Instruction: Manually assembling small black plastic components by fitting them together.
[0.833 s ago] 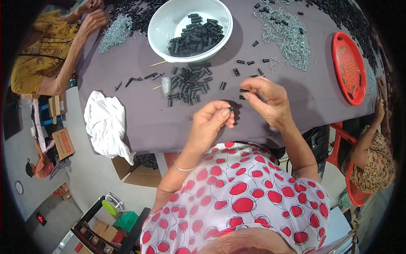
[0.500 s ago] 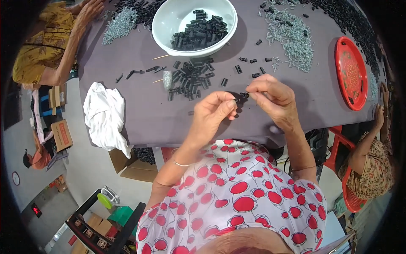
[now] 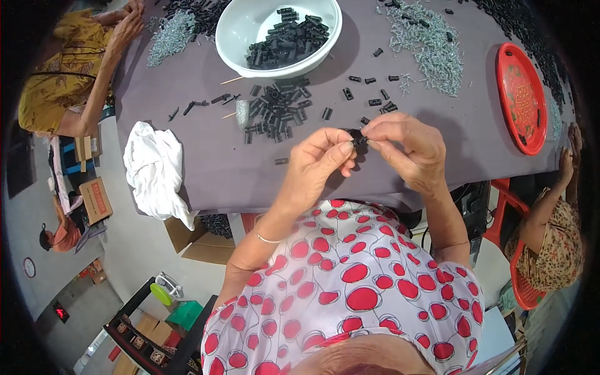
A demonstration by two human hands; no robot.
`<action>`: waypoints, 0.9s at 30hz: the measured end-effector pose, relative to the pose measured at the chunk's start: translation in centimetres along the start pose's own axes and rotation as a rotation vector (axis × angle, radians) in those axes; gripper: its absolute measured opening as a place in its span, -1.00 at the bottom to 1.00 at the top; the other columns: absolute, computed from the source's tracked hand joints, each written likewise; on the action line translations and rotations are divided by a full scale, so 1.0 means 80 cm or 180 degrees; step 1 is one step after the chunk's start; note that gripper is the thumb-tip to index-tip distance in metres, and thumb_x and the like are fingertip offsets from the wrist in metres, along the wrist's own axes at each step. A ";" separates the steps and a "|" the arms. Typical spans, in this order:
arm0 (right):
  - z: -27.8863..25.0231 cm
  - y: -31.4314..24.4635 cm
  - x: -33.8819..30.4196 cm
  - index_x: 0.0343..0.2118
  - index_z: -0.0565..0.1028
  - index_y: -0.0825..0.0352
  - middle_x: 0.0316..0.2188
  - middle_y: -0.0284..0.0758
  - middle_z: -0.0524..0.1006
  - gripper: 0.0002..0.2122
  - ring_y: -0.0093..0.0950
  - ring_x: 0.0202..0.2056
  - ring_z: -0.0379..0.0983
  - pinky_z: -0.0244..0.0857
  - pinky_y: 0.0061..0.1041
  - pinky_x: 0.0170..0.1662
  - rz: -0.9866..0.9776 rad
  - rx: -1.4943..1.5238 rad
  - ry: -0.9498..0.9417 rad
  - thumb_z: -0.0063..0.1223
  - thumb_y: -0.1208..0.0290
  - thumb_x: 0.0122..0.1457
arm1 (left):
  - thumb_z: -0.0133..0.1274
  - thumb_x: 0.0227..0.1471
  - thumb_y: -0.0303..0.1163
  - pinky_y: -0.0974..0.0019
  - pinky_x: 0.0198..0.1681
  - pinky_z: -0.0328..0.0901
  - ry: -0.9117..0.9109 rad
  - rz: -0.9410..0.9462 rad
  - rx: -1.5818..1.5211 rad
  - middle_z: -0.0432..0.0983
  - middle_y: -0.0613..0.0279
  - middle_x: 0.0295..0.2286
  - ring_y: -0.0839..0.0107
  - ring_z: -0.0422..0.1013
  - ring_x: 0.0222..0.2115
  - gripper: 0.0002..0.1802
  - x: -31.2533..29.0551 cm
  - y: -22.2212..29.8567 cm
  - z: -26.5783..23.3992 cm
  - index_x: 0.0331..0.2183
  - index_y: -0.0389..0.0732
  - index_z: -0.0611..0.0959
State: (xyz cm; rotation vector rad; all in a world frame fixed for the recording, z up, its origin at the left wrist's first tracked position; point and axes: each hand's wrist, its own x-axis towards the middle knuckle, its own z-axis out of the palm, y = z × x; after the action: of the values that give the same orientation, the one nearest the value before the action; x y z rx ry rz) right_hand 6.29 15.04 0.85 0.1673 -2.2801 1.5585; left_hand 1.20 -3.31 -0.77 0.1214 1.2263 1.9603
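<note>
In front of my body, a small black plastic part [image 3: 359,139] is pinched between the fingertips of both hands. My left hand [image 3: 320,156] grips it from the left with thumb and forefinger, the other fingers curled. From the right, my right hand [image 3: 409,150] closes thumb and forefinger on its other side. Fingers cover much of the part, so its exact form is hidden. Just beyond my hands lie several loose black cylindrical parts [image 3: 347,94]. A heap of similar black parts [image 3: 281,107] spreads to the left of them.
A white bowl [image 3: 226,55] of black parts stands beyond the heap. Beside it lies a grey speckled cylinder [image 3: 242,114]. Small clear-silvery pieces [image 3: 431,56] are piled far right, near a red tray [image 3: 522,103]. A white cloth [image 3: 153,169] rests at left. Other people sit at both sides.
My hands have come closer together, and the dark pieces at their fingertips now meet. The whole scene has shifted slightly in view. More loose parts show beyond my right hand.
</note>
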 end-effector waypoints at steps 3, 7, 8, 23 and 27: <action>-0.001 0.001 -0.001 -0.41 0.50 0.33 -0.44 -0.30 0.54 -0.80 -0.40 -0.41 0.51 0.38 -0.52 -0.38 -0.0114 -0.0116 -0.0037 0.15 0.70 -0.14 | -0.01 0.12 -0.39 0.47 -0.41 0.31 -0.0055 -0.0034 0.0095 0.46 0.26 -0.44 0.56 0.36 -0.47 -0.82 -0.001 0.001 -0.001 -0.28 -0.31 0.51; 0.000 0.003 -0.003 -0.41 0.50 0.32 -0.44 -0.30 0.54 -0.80 -0.40 -0.41 0.51 0.38 -0.52 -0.37 -0.0232 -0.0148 -0.0042 0.17 0.69 -0.16 | -0.02 0.13 -0.37 0.50 -0.44 0.27 -0.0043 -0.0022 0.0164 0.44 0.27 -0.45 0.59 0.32 -0.50 -0.82 -0.002 0.001 0.003 -0.29 -0.30 0.50; 0.001 0.002 -0.004 -0.42 0.50 0.32 -0.44 -0.30 0.54 -0.80 -0.40 -0.40 0.51 0.39 -0.52 -0.37 -0.0192 -0.0149 -0.0036 0.17 0.69 -0.16 | -0.02 0.13 -0.37 0.50 -0.44 0.27 -0.0043 -0.0028 0.0165 0.44 0.27 -0.45 0.59 0.32 -0.50 -0.82 -0.002 0.001 0.004 -0.29 -0.30 0.50; 0.012 0.016 -0.012 -0.45 0.49 0.38 -0.44 -0.23 0.55 -0.83 -0.39 -0.42 0.53 0.40 -0.52 -0.37 -0.0402 -0.0133 -0.0109 0.12 0.76 -0.14 | -0.09 0.19 -0.27 0.58 -0.51 0.19 0.0013 -0.0012 0.0258 0.30 0.35 -0.54 0.64 0.21 -0.58 -0.76 -0.005 -0.011 0.012 -0.32 -0.28 0.42; 0.023 0.023 -0.015 -0.42 0.49 0.38 -0.45 -0.22 0.55 -0.81 -0.37 -0.43 0.53 0.41 -0.51 -0.35 -0.0391 -0.0079 -0.0035 0.12 0.76 -0.13 | -0.06 0.17 -0.29 0.57 -0.51 0.21 0.0111 -0.0193 -0.0112 0.36 0.34 -0.53 0.63 0.26 -0.57 -0.78 -0.003 -0.014 0.005 -0.31 -0.27 0.45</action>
State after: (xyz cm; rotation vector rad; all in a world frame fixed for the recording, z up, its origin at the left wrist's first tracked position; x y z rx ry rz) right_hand 6.38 13.92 -1.75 0.3042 -2.2510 1.4702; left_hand 2.20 -2.97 -1.42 0.0320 1.2035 1.9375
